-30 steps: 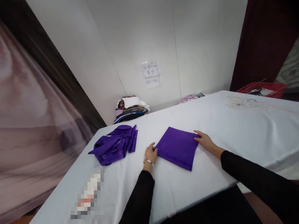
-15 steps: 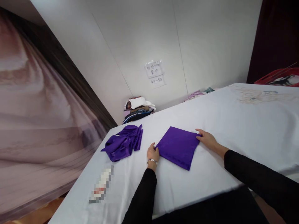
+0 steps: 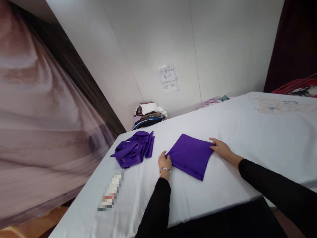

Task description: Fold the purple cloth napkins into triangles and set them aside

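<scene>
Purple cloth (image 3: pixel 190 157) pinched at both side corners

From where I sit, the head view shows the folded cloth lying flat, just in from the near edge of the white-covered worktop (image 3: pixel 237 132). Its left corner is held by the left hand (image 3: pixel 164 162), thumb and fingers drawn together on it, a bracelet (image 3: pixel 165 169) round the wrist. On the opposite corner I see the right hand (image 3: pixel 221 148) gripping between thumb and fingers, one finger sticking out past the pinch.

Around that, I count several neighbours. A crumpled purple heap (image 3: pixel 132 150) sits by the far-left corner, apart from the left hand. Nearer me along the left edge lies a pixelated item (image 3: pixel 111 193); I cannot tell what it is. By the far edge, against the wall (image 3: pixel 153 36), are a stack of clothes (image 3: pixel 150 116) and, farther right, some pinkish fabric (image 3: pixel 208 103). A red basket (image 3: pixel 292 86) shows past the far-right end. Two handwritten sheets (image 3: pixel 168 79) hang on the wall, and a pink curtain (image 3: pixel 44 125) drapes beside the left edge.
</scene>
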Demonstrator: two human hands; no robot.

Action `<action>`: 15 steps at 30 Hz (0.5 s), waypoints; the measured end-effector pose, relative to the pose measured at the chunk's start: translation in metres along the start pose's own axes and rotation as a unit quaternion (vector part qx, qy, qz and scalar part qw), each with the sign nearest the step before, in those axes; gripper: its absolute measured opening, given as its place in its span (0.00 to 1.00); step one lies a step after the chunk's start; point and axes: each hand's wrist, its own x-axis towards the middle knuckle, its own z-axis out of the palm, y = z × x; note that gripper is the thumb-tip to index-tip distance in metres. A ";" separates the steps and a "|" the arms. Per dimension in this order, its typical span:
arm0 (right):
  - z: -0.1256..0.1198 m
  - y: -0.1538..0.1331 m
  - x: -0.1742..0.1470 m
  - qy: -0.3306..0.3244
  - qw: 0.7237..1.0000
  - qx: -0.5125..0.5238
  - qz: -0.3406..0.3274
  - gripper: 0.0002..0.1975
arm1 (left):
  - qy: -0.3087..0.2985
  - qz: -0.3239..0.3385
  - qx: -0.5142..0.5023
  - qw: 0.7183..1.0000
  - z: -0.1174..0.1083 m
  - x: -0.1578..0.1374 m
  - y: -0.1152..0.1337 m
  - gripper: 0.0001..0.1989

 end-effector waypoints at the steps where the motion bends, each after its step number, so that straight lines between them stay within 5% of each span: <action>1: 0.000 -0.002 0.000 -0.005 1.000 -0.004 0.000 0.26 | 0.004 -0.008 0.000 1.000 -0.001 0.001 -0.001 0.18; 5: -0.001 -0.010 0.000 0.007 0.998 -0.058 -0.012 0.28 | 0.018 -0.016 0.003 1.000 -0.006 0.001 -0.005 0.18; 9: 0.005 -0.031 -0.007 0.047 0.981 -0.097 -0.160 0.26 | 0.031 0.052 0.029 0.998 -0.008 -0.015 0.006 0.21; 13: 0.029 -0.071 -0.022 -0.054 0.955 -0.067 -0.284 0.27 | -0.039 0.208 0.107 0.971 0.002 -0.040 0.028 0.22; 15: 0.045 -0.092 -0.027 -0.118 0.941 -0.068 -0.310 0.30 | -0.083 0.229 0.141 0.960 0.008 -0.046 0.034 0.25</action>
